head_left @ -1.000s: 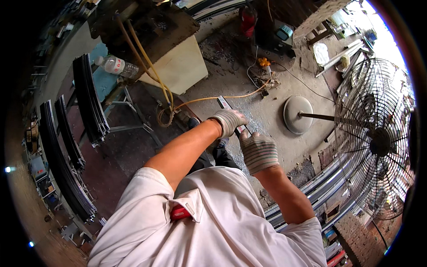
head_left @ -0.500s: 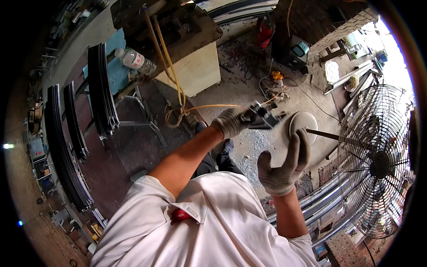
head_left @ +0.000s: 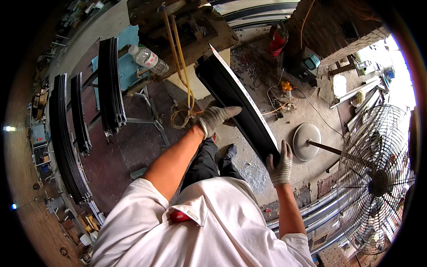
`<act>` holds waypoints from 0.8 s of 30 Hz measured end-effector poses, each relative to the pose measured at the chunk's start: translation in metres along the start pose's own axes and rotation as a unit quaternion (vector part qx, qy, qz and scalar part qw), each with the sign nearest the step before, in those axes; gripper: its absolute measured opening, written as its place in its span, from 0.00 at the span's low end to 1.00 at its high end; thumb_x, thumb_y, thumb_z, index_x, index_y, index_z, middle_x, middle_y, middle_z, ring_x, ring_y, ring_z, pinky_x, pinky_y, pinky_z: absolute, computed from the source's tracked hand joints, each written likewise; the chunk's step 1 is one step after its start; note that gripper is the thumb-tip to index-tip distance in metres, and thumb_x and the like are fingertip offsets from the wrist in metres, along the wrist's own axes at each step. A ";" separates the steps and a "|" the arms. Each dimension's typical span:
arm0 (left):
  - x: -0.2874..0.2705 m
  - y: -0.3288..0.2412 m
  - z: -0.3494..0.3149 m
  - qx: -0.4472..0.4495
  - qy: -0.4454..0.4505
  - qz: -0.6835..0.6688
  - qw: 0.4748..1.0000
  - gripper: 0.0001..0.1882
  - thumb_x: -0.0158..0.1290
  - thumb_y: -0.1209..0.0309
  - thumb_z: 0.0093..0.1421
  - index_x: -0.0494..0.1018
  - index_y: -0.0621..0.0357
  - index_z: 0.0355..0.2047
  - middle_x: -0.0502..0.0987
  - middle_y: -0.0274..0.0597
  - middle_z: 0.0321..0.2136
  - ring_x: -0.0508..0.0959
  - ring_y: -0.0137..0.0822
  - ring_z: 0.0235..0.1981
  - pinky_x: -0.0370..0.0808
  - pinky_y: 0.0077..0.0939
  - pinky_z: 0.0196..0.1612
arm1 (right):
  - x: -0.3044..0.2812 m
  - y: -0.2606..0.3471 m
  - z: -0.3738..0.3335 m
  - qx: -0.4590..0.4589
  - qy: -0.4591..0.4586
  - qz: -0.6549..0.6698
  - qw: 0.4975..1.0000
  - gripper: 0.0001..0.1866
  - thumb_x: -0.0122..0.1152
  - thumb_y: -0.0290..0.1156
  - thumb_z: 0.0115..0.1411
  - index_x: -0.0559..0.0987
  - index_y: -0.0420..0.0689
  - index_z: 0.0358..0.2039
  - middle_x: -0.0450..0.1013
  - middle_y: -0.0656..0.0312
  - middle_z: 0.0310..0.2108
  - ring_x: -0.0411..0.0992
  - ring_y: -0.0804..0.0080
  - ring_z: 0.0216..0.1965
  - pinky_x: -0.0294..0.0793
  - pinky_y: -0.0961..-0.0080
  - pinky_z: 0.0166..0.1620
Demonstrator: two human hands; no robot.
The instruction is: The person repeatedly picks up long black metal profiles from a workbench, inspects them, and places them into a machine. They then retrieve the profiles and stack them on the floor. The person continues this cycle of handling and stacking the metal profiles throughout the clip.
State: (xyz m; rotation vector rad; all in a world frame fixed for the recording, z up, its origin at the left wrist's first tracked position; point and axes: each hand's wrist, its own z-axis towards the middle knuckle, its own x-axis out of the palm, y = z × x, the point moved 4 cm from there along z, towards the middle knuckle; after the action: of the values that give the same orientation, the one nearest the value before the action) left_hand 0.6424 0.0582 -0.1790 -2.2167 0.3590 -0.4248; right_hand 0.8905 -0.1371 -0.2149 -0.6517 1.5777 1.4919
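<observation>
A long black metal profile (head_left: 244, 113) with a white strip along one edge slants across in front of me, from far left to near right. My left hand (head_left: 218, 119), in a striped knit glove, grips it near its middle from the left side, thumb lying over the dark face. At the near end, my right hand (head_left: 281, 165), gloved alike, closes round the profile with the thumb on one side and fingers on the other. The fingers under the profile are hidden.
Several bundles of black profiles (head_left: 109, 84) rest on a rack at left. A plastic bottle (head_left: 149, 58) and yellow hoses (head_left: 180, 55) are by the workbench (head_left: 222, 38). A large wire-caged fan (head_left: 378, 184) stands at right, its round base (head_left: 307, 140) on the floor. Cables trail behind.
The profile, earlier seen nearly end-on in my left hand, has swung to lie lengthwise across the view. My right hand, open and apart before, has closed on its near end.
</observation>
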 end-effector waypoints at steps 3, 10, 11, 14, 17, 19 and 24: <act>-0.013 -0.008 -0.003 -0.011 -0.021 0.003 1.000 0.25 0.62 0.50 0.56 0.80 0.60 0.42 0.83 0.38 0.33 0.82 0.30 0.30 0.78 0.23 0.37 | 0.009 -0.023 -0.008 0.092 0.104 0.120 0.983 0.31 0.59 0.36 0.61 0.65 0.39 0.62 0.69 0.43 0.46 0.71 0.52 0.45 0.72 0.63 0.50; -0.050 -0.031 0.022 0.053 -0.138 0.017 0.989 0.30 0.61 0.43 0.55 0.79 0.61 0.40 0.79 0.36 0.29 0.78 0.27 0.27 0.78 0.21 0.32 | 0.020 0.003 -0.015 0.134 0.149 0.348 0.916 0.25 0.53 0.34 0.68 0.66 0.34 0.61 0.70 0.50 0.53 0.69 0.66 0.54 0.66 0.73 0.58; -0.057 -0.033 0.027 0.063 -0.167 0.027 0.984 0.31 0.61 0.43 0.55 0.79 0.61 0.41 0.79 0.36 0.31 0.78 0.28 0.29 0.78 0.23 0.35 | 0.023 0.009 -0.014 0.143 0.148 0.386 0.899 0.25 0.52 0.35 0.69 0.66 0.33 0.62 0.69 0.49 0.56 0.68 0.65 0.56 0.64 0.72 0.60; -0.069 -0.043 0.039 0.059 -0.201 0.013 0.978 0.36 0.58 0.41 0.56 0.76 0.60 0.52 0.78 0.40 0.45 0.77 0.32 0.45 0.72 0.28 0.52 | 0.019 0.028 -0.009 0.119 0.154 0.382 0.903 0.25 0.51 0.34 0.69 0.65 0.35 0.63 0.68 0.48 0.58 0.66 0.63 0.59 0.61 0.71 0.63; -0.076 -0.059 0.047 0.071 -0.213 -0.003 0.974 0.39 0.59 0.42 0.56 0.72 0.58 0.58 0.73 0.42 0.56 0.69 0.36 0.58 0.61 0.31 0.62 | 0.018 0.043 -0.006 0.120 0.156 0.384 0.902 0.24 0.50 0.32 0.69 0.67 0.36 0.62 0.69 0.49 0.57 0.67 0.63 0.58 0.62 0.70 0.62; -0.080 -0.062 0.053 0.072 -0.205 -0.012 0.976 0.39 0.59 0.42 0.57 0.71 0.57 0.59 0.71 0.42 0.59 0.66 0.36 0.61 0.58 0.31 0.64 | 0.016 0.053 -0.001 0.109 0.142 0.386 0.905 0.23 0.50 0.31 0.68 0.68 0.36 0.61 0.70 0.49 0.56 0.69 0.64 0.57 0.64 0.71 0.61; -0.094 -0.064 0.067 0.050 -0.204 -0.014 0.977 0.39 0.58 0.42 0.57 0.70 0.55 0.60 0.66 0.42 0.63 0.61 0.38 0.66 0.53 0.32 0.68 | 0.012 0.067 0.005 0.156 0.121 0.399 0.896 0.22 0.51 0.30 0.68 0.71 0.37 0.60 0.74 0.53 0.51 0.71 0.72 0.50 0.68 0.75 0.56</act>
State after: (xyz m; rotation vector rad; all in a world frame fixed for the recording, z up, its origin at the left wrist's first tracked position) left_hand 0.5931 0.1799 -0.1862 -2.1459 0.0832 0.0054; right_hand 0.8301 -0.1200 -0.1891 0.0350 2.3943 1.6890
